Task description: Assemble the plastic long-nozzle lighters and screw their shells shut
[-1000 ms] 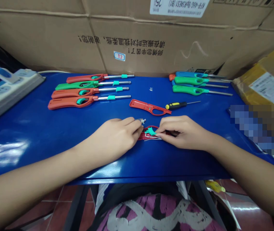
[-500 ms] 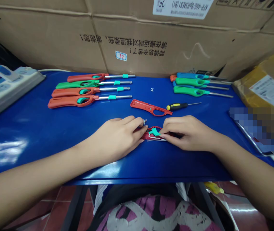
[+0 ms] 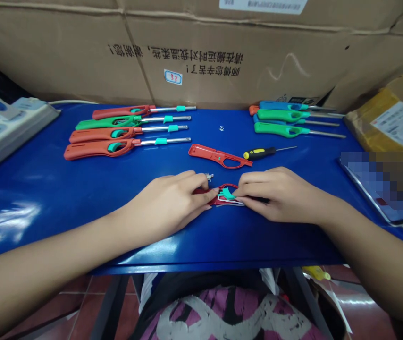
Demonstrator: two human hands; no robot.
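A red lighter casing half (image 3: 215, 200) lies on the table between my hands, its inside facing up. My left hand (image 3: 173, 200) grips its left end, with fingertips pressed near the trigger. Fingers of my right hand (image 3: 279, 196) are closed at the right edge of a teal trigger (image 3: 227, 193) sitting in the casing. A white wire (image 3: 225, 199) runs along the casing below the trigger. At my left index finger a small metal part (image 3: 210, 177) sticks out; how it is held is hidden. The casing's right end is covered by my right hand.
Beyond my hands lie another red casing half (image 3: 219, 156) and a black-and-yellow screwdriver (image 3: 259, 153). Several lighters, one orange (image 3: 98, 149), lie at the left; others, one green (image 3: 277, 129), at the right. A power strip (image 3: 17, 118), phone (image 3: 367, 189) and cardboard box (image 3: 194, 56) surround them.
My left index fingertip has come in closer to the teal trigger and presses on the casing. My right hand has barely moved. The view has shifted slightly.
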